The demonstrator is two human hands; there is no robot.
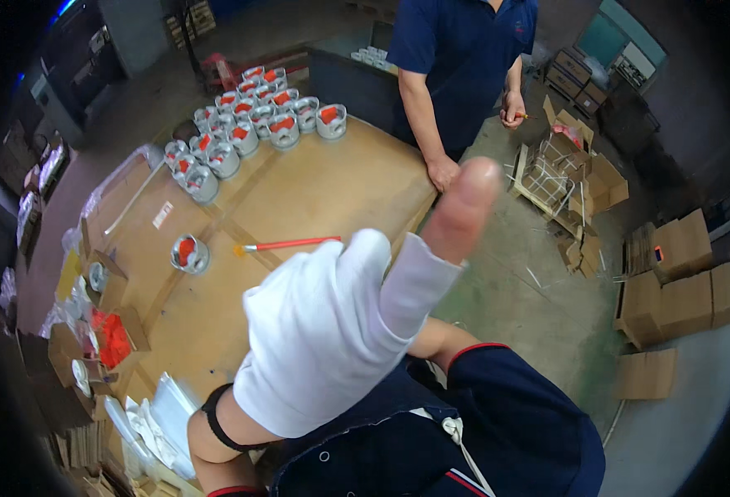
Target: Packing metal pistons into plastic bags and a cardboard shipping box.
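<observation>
My left hand (323,323), in a white glove, is raised close in front of me. One finger points up and away with its tip bare; the other fingers are curled, and nothing shows in the hand. It blocks part of the cardboard-covered table (299,195). Just beyond it on the table lies a thin red stick (290,244) with an orange end. Farther left stands a single grey ring-shaped metal part (190,254) with a red piece inside. My right forearm (444,341) passes behind the glove, so my right hand is hidden.
Several similar grey parts (241,137) with red pieces stand grouped at the table's far end. A co-worker (464,74) stands at the far right corner, one hand near the edge. Open boxes, one with red pieces (112,341), line the left. Cartons (684,298) are stacked at right.
</observation>
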